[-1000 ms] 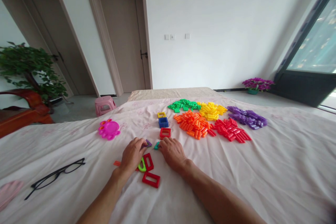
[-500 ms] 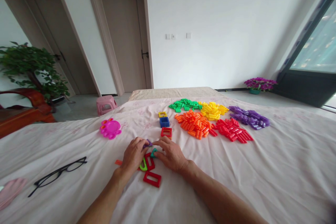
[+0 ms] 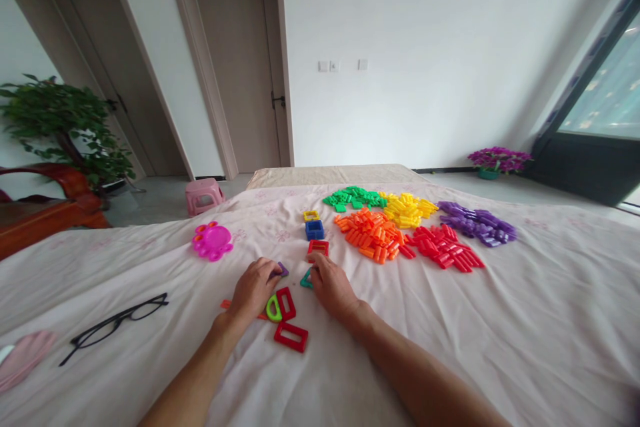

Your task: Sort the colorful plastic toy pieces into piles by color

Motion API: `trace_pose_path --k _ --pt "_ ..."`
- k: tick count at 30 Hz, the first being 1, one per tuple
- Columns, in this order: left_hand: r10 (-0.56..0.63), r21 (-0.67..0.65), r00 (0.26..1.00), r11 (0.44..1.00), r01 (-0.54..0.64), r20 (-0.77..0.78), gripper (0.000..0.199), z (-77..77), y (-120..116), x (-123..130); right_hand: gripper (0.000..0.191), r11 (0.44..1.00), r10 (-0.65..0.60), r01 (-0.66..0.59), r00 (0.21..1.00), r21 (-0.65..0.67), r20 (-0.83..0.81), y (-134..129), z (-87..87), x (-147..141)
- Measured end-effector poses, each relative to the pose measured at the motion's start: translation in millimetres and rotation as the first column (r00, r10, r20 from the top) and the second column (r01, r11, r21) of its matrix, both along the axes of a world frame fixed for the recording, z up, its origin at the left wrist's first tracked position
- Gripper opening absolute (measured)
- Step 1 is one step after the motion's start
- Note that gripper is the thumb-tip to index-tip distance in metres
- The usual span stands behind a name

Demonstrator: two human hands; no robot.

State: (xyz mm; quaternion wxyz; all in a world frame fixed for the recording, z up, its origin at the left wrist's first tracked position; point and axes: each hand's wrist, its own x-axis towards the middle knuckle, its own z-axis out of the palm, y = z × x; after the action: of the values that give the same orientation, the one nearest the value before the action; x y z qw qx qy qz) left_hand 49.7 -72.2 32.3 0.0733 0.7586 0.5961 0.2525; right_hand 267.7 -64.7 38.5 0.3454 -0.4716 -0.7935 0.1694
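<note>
My left hand is closed, its fingertips on a small purple piece that shows only partly. Over to the right, my right hand has its fingers curled, with a teal triangular frame at the thumb side. Its index finger reaches close to a stack of red rectangular frames. Nearer me lie a lime-green D-shaped frame, a red frame beside it and another red frame. An orange flat piece is partly covered by my left hand.
Behind the red stack sit blue square frames and a yellow frame. Heaps of green, yellow, orange, red and purple pieces lie right. Leftward are a magenta paw-shaped tray and eyeglasses.
My right hand has moved right and slightly away from me, and the teal triangle has shifted with it. The gap between my hands is wider. My left hand stays by the purple piece.
</note>
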Motion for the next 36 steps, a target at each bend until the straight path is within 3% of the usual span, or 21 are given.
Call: trace_pose_path --k 4,7,11,13,15,17,21,25,32,36 --pt "-0.008 0.007 1.0 1.0 0.008 -0.004 0.013 0.9 -1.2 0.6 0.009 0.999 -0.039 0.041 0.998 -0.026 0.051 3.5 0.5 4.6" --pt "-0.012 0.008 1.0 1.0 0.012 -0.006 0.015 1.7 -1.7 1.1 0.01 0.986 -0.088 0.068 0.988 -0.15 -0.129 9.6 -7.1 1.3" --pt "-0.013 0.033 1.0 0.999 0.013 -0.024 0.018 3.7 -3.1 2.5 0.022 0.924 -0.139 -0.004 0.927 -0.381 -0.347 14.3 -16.8 -3.2" --pt "-0.009 0.049 0.999 0.999 0.011 -0.038 0.018 5.1 -4.5 3.5 0.022 0.948 -0.107 0.007 0.948 -0.318 -0.301 12.2 -15.0 -1.4" --pt "-0.011 0.061 0.999 0.998 0.014 -0.051 0.017 6.3 -6.3 5.0 0.027 0.99 -0.021 0.0 0.989 -0.142 -0.145 7.7 -8.8 2.2" --pt "-0.014 0.068 0.998 0.997 0.018 -0.061 0.015 7.3 -8.3 7.0 0.029 0.998 0.069 -0.068 0.996 -0.011 0.051 2.7 -0.9 4.8" --pt "-0.047 0.042 0.997 0.998 0.05 -0.057 0.012 9.0 -12.2 12.3 0.016 0.996 0.087 -0.09 0.96 -0.002 0.268 -1.7 9.2 1.5" --pt "-0.082 0.001 0.995 0.997 0.082 -0.049 0.012 11.6 -14.6 16.8 0.016 0.997 0.076 -0.072 0.965 -0.028 0.252 2.5 5.2 -7.0" --pt "-0.016 0.086 0.99 0.996 0.028 -0.137 0.024 18.4 -14.8 28.0 0.025 0.997 0.08 -0.081 0.997 -0.012 -0.016 9.8 -10.0 -5.1" --pt "-0.012 0.09 0.985 0.996 0.028 -0.172 0.017 19.1 -12.7 28.8 0.027 0.999 0.047 -0.047 0.999 -0.018 0.013 7.4 -8.0 -1.8"
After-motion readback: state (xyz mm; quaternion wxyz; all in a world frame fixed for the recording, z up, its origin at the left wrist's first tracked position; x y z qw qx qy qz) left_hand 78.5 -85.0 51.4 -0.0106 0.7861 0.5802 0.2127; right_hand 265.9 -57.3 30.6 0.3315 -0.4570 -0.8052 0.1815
